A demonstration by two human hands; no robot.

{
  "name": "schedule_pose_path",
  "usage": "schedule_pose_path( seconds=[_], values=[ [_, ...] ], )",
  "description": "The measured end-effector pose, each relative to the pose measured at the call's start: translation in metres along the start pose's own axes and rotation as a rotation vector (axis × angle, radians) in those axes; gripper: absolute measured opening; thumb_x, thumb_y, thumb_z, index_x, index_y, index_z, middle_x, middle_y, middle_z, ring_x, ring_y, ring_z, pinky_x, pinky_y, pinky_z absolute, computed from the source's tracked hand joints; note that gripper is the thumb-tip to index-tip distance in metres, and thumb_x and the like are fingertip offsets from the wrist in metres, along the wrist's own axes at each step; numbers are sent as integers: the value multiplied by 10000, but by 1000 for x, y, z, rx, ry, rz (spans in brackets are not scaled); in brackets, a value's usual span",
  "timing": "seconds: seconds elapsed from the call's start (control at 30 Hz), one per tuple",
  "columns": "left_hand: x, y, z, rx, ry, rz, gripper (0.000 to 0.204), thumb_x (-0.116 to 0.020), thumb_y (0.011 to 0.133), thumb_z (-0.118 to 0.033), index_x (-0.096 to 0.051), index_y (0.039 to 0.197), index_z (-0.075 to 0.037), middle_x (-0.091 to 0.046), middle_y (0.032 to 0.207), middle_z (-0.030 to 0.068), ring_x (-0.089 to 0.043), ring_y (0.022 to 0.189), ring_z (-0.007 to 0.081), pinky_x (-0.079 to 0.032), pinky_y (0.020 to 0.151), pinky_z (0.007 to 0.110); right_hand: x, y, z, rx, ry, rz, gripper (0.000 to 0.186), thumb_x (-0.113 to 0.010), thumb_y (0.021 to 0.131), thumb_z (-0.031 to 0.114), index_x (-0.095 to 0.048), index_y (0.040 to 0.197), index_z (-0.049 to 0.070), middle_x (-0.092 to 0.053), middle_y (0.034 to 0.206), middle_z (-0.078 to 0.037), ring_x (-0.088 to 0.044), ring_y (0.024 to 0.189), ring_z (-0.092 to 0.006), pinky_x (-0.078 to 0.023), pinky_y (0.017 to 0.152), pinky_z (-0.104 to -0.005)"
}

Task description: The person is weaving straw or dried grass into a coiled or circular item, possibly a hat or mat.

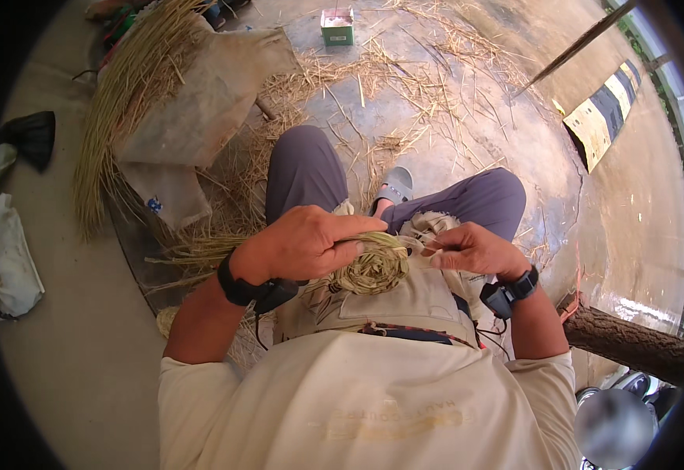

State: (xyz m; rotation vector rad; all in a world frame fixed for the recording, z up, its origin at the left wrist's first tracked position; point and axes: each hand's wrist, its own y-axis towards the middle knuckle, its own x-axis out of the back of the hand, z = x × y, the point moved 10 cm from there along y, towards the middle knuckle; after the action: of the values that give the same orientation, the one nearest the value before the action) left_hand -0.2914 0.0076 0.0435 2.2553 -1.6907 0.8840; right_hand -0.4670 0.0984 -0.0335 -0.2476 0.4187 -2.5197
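1. We see our left hand (306, 243) clenched over the top of a flat, round coil of woven pale-yellow straw (373, 270), which sits over the lap, near the middle of the view.
2. Our right hand (471, 249) is just right of the coil, its fingers (445, 252) pinched on a thin pale strand (414, 241) that runs from the coil's right edge.
3. A bundle of loose straw stalks (201, 252) trails out to the left from under the left hand, touching the coil.
4. Each wrist carries a black strap; the one on the right holds a small dark device (498, 299).
5. Our legs in grey trousers (303, 168) stretch toward the far side, with a grey sandal (395, 186) between them.
6. Far left, a long sheaf of dry yellow straw (119, 110) curves beside a crumpled tan sack (201, 102) on the concrete floor (68, 368).
7. Scattered straw bits (404, 86) cover the far floor, where a small green and white box (337, 27) stands well apart from the hands.
8. On the near right a brown log (631, 345) lies, and on the far right a flat yellow and black striped board (604, 110).
9. At the left edge we see a white crumpled bag (9, 262) and a black bag (32, 135).
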Motion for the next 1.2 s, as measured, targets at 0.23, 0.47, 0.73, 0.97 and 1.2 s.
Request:
schedule_pose_path(
  seconds=[0.23, 0.47, 0.73, 0.97, 1.2],
  values=[
    [-8, 13, -4, -82, 43, -8, 390, -682, 957, -125, -694, 1346, -113, -756, 1038, 187, -747, 904, 363, -579, 748, 386, 13, 20, 44, 285, 1078, -340, 483, -530, 1113, 410, -717, 993, -19, -761, 1057, -124, -725, 928, -314, -576, 785, -365],
    [-7, 10, -17, -163, 140, -127, 346, -683, 944, -207, -714, 1284, -148, -742, 883, 178, -722, 793, 380, -575, 693, 467, 40, 36, 1, -70, 655, -402, 409, -573, 1105, 371, -719, 952, 20, -553, 676, 14, -521, 617, -115, -427, 559, -268],
    [-4, -10, -6, -91, 111, -100, 360, -640, 985, -146, -646, 1317, -7, -725, 980, 232, -702, 850, 437, -560, 714, 467, -10, 20, 56, 152, -164, -263, 427, -706, 1031, 375, -702, 843, -9, -497, 611, -154, -443, 527, -216, -412, 537, -391],
    [-18, -12, 6, -26, 7, -134, 204, -606, 1002, -93, -642, 1162, 29, -672, 855, 266, -678, 788, 457, -521, 667, 482, -13, 9, 44, 129, -157, -261, 412, -765, 993, 332, -633, 799, -6, -445, 598, -102, -387, 554, -173, -352, 526, -382],
    [-20, 11, -14, -115, 2, -201, 150, -609, 1010, -163, -612, 1019, -13, -657, 795, 242, -660, 759, 461, -512, 637, 514, 12, -24, -4, -76, 404, -430, 377, -687, 1050, 348, -693, 899, 3, -511, 621, 6, -434, 578, -78, -354, 530, -269]
  ],
)
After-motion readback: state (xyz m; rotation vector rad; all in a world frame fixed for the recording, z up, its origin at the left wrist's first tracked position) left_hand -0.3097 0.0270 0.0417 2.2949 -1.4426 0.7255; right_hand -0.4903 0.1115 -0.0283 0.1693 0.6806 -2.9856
